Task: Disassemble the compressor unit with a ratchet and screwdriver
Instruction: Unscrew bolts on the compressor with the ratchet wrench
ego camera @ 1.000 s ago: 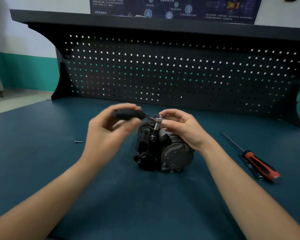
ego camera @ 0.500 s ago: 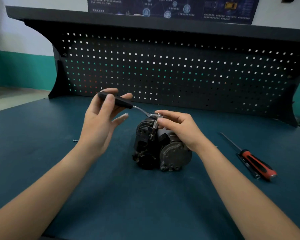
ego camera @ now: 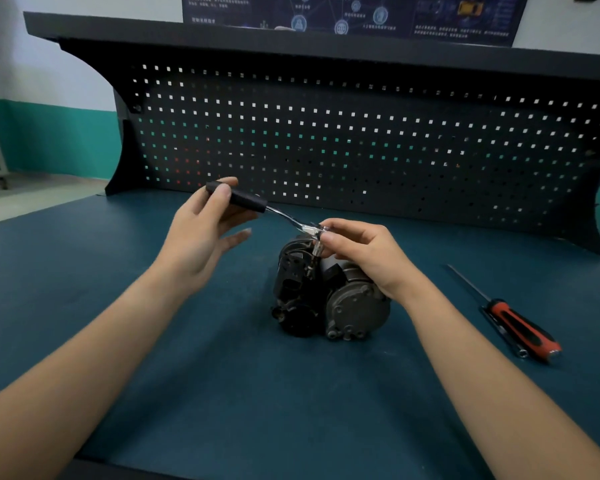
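From the head view, your ratchet (ego camera: pixel 284 214) runs on a slant: its black handle is up and to the far left, and the chrome shank drops to the right to the head, which sits right over the compressor unit (ego camera: pixel 329 299). The socket points straight down into the top of the unit. Your left hand (ego camera: pixel 201 237) pinches the handle near its end between thumb and forefinger, with the lower fingers spread loose and straight beneath it. Your right hand (ego camera: pixel 364 254) pinches the ratchet head and socket between curled fingertips and thumb. The compressor lies in the middle of the blue-green bench mat (ego camera: pixel 222 393), with its round grey end cap facing you on the right and a black, ribbed section beside it on the left. The body looks worn and dull, with small bolt lugs round the cap's lower rim. The pegboard (ego camera: pixel 361 140) walls off the far side behind it. There is open mat to the left of the unit and between it and the near bench edge. On the right, well apart from the unit, the screwdriver (ego camera: pixel 520 327) lies with its red-and-black handle toward you and its shaft pointing away and to the left.
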Demonstrator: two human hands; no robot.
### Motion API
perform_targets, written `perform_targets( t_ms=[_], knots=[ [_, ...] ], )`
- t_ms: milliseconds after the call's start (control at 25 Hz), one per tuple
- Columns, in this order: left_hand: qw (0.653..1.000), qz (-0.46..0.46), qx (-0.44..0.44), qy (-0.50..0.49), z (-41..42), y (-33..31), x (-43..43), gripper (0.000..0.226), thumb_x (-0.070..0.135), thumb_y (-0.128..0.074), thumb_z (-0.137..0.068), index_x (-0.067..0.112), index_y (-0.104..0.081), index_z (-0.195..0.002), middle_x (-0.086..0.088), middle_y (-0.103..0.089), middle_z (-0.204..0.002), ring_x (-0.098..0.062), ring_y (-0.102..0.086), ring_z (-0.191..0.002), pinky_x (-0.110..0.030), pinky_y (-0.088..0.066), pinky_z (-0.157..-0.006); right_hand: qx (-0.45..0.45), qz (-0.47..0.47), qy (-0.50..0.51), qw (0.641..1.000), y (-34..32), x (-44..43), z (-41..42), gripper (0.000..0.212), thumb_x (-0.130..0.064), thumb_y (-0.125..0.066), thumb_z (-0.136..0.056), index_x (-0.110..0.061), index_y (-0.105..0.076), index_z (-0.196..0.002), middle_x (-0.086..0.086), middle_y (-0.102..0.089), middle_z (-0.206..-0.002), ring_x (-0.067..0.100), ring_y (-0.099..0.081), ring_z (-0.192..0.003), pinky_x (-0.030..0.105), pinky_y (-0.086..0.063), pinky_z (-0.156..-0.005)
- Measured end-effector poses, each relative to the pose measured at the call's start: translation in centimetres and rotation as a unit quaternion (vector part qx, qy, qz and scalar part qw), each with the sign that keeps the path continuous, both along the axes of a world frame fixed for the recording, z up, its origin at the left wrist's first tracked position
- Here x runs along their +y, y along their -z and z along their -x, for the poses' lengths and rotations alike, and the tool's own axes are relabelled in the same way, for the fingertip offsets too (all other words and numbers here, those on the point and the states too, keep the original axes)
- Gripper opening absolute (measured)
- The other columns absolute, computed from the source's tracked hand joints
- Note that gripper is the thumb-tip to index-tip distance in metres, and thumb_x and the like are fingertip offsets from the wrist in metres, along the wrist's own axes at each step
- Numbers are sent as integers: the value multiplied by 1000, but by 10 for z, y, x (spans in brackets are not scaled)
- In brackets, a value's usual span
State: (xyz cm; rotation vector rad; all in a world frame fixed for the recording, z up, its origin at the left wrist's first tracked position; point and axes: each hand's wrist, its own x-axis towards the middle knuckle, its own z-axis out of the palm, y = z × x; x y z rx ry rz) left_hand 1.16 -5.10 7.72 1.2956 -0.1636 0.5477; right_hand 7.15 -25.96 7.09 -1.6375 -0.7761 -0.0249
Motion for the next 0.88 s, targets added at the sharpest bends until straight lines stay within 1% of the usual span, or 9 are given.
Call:
perform_targets(
  t_ms=[80,120,240,360,440,480,640,760,880],
  knots=[
    [998,34,43,25,-10,-1,2,16,27,-40,-100,26,-56,-100,6,-73,-88,-11,-68,-87,-40,-46,-86,-8,-7,13,1000,1,1,1,10,-14,-68,-82,-23,-70,-85,-12,-69,-69,1,-62,-65,10,-48,-68],
    [999,34,36,21,-10,-1,0,15,27,-41,-100,26,-55,-98,7,-73,-90,-11,-68,-89,-41,-45,-87,-7,-11,18,1000,1,1,1,12,-13,-67,-82,-24,-70,-84,-12,-69,-69,1,-62,-64,10,-48,-68],
    [997,-6,-77,-22,13,-1,-13,7,31,-50,-93,33,-57,-91,8,-73,-95,-13,-66,-97,-35,-46,-84,5,-3,15,1000,1,-1,-1,18,-9,-62,-85,-25,-69,-89,-12,-70,-70,1,-64,-66,12,-48,-69],
    [960,-158,-217,-77,48,11,-31,12,29,-60,-82,37,-59,-91,14,-71,-98,-9,-64,-95,-22,-46,-83,19,18,-1,1000,0,-4,-4,23,-7,-59,-86,-26,-68,-94,-10,-71,-73,3,-65,-71,17,-47,-76],
    [928,-249,-258,-104,62,19,-43,21,28,-65,-79,40,-59,-94,15,-68,-102,-9,-64,-100,-21,-46,-87,25,26,-12,999,0,-4,-4,21,-6,-61,-84,-24,-68,-93,-7,-71,-77,6,-66,-73,22,-48,-81],
    [922,-260,-260,-121,64,22,-47,22,28,-66,-78,40,-58,-95,17,-67,-103,-10,-64,-102,-23,-46,-90,22,33,-17,999,0,-3,-4,18,-7,-64,-82,-23,-70,-89,-6,-71,-77,6,-66,-73,24,-49,-81],
    [921,-241,-249,-175,65,25,-49,20,29,-66,-77,34,-53,-91,23,-65,-100,-7,-63,-102,-25,-46,-91,-24,100,-1,995,3,5,-1,12,-22,-76,-74,-33,-75,-70,-11,-72,-74,-1,-64,-72,15,-49,-70],
    [916,-270,-261,-143,65,25,-48,20,32,-68,-76,38,-57,-92,22,-65,-103,-6,-62,-102,-23,-46,-91,-44,90,19,995,4,7,-3,15,-21,-76,-74,-35,-73,-69,-15,-71,-73,-6,-63,-72,11,-45,-69],
    [952,-184,-216,-117,47,15,-27,13,30,-65,-80,39,-63,-90,20,-68,-97,0,-62,-96,-21,-48,-84,-43,90,14,995,3,5,-3,15,-18,-75,-76,-32,-73,-72,-18,-71,-76,-8,-63,-75,8,-44,-70]
  ],
)
